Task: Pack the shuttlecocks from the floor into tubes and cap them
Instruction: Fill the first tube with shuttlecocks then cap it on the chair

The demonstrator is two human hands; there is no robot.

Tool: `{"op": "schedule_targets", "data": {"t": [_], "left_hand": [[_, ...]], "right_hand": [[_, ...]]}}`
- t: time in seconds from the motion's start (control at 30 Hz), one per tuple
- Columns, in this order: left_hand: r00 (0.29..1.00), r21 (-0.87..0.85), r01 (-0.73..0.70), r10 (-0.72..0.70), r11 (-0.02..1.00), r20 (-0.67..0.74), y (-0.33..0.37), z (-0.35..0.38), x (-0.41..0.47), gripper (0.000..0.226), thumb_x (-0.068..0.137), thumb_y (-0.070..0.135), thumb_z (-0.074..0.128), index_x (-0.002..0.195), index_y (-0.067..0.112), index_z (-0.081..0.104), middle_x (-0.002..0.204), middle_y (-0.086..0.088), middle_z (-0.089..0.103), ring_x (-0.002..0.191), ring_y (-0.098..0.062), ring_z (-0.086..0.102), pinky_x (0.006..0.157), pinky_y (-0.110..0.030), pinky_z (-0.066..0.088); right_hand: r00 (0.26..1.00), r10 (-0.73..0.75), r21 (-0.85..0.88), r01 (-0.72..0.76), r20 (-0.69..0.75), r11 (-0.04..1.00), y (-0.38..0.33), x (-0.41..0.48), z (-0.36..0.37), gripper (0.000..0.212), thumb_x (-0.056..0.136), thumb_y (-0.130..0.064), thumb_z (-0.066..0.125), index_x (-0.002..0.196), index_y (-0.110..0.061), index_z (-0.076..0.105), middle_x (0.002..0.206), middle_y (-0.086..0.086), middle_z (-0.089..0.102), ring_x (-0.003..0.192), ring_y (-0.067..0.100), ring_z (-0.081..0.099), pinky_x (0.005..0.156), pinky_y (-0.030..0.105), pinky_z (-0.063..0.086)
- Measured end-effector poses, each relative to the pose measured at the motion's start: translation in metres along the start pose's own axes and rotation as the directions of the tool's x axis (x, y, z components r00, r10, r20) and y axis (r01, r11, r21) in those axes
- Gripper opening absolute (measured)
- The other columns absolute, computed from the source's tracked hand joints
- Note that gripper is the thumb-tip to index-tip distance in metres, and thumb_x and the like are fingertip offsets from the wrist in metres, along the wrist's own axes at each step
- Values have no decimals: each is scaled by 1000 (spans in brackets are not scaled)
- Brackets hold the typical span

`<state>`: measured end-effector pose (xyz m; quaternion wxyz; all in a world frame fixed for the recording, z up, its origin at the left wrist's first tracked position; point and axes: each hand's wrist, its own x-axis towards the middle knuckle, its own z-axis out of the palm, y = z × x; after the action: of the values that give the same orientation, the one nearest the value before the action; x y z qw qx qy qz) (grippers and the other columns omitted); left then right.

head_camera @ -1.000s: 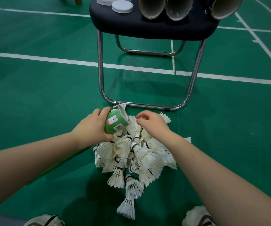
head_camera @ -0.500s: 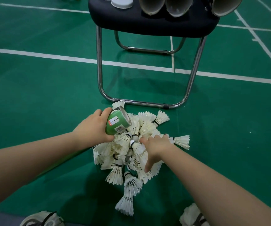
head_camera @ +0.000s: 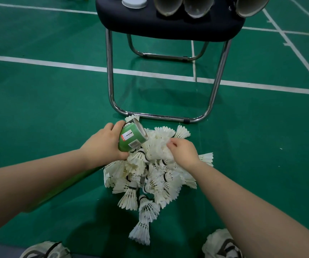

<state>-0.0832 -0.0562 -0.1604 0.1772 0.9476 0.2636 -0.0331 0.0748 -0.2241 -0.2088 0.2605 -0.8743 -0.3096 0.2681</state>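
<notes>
A pile of several white feather shuttlecocks (head_camera: pixel 150 181) lies on the green court floor in front of a chair. My left hand (head_camera: pixel 103 144) grips a green tube (head_camera: pixel 132 136) near its open end, which is tilted up and to the right above the pile. My right hand (head_camera: pixel 182 151) is just right of the tube mouth and pinches a white shuttlecock (head_camera: pixel 159 146) whose feathers point toward the tube. The rest of the tube runs back under my left forearm.
A black-seated chair (head_camera: pixel 168 25) on chrome legs (head_camera: pixel 110 71) stands just beyond the pile. On the seat lie three open cardboard tubes (head_camera: pixel 167 5) and white caps (head_camera: pixel 134 1). My two shoes (head_camera: pixel 222 244) show at the bottom edge.
My right hand came up from low in the pile with a shuttlecock and now holds it beside the tube mouth. The left hand and tube stayed almost still.
</notes>
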Motion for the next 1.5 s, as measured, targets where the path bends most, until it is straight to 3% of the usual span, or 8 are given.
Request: {"op": "schedule_targets", "data": {"t": [0.17,0.53,0.67,0.77,0.9,1.17,1.4,1.5], "left_hand": [[1000,2,17,-17,1000,-10,0,-2,2,87,68,44,75,137,25,26,113,-2,47,92,-19,54,77,-33,50],[1000,10,2,-2,1000,12,-3,1,3,88,67,47,75,137,26,25,112,-2,47,91,-19,54,77,-33,51],[978,-69,-116,126,991,163,-2,-2,2,89,66,44,77,137,30,24,113,2,46,94,-14,55,83,-29,51],[914,-87,-244,259,966,314,2,-1,-2,90,64,39,79,137,35,26,135,2,29,110,-14,50,91,-22,43],[848,-11,-370,342,929,405,10,2,-6,86,61,40,75,131,46,26,151,11,-3,105,-12,48,90,-23,44],[846,23,-351,306,936,437,17,3,-12,88,63,38,77,135,36,28,135,4,18,91,-11,47,83,-18,42],[847,16,-348,307,937,434,21,3,-6,88,61,38,77,135,37,28,133,7,20,90,-12,49,84,-23,45],[853,6,-335,300,942,426,14,1,-3,86,61,36,77,133,37,30,133,7,20,93,-12,49,80,-21,42]], "right_hand": [[996,89,237,-91,20,967,-8,4,-8,28,96,-29,45,116,-13,55,77,-9,47,58,7,42,52,25,31],[995,97,310,-88,-14,947,-12,5,-11,17,97,-24,42,104,-16,55,71,-3,49,54,11,41,50,25,31],[992,122,359,-119,14,926,-16,5,-10,21,98,-19,36,106,-13,54,80,-1,52,71,21,56,59,31,41],[994,99,396,-113,56,911,-19,5,-11,27,98,-12,31,113,-12,54,91,6,57,60,13,43,55,29,37],[993,38,478,-88,114,874,-27,6,-8,20,97,-17,39,103,-11,57,108,14,62,85,22,55,79,39,48],[991,53,459,-105,125,882,-21,12,-2,20,94,-20,43,96,-19,63,108,17,65,100,45,59,88,60,46],[986,113,466,-159,127,870,-18,17,-3,23,92,-17,45,95,-20,67,103,12,68,105,43,56,89,60,46],[977,189,528,-211,96,822,-12,22,-10,32,94,-10,36,111,-14,63,103,11,67,85,34,62,86,47,53]]}}
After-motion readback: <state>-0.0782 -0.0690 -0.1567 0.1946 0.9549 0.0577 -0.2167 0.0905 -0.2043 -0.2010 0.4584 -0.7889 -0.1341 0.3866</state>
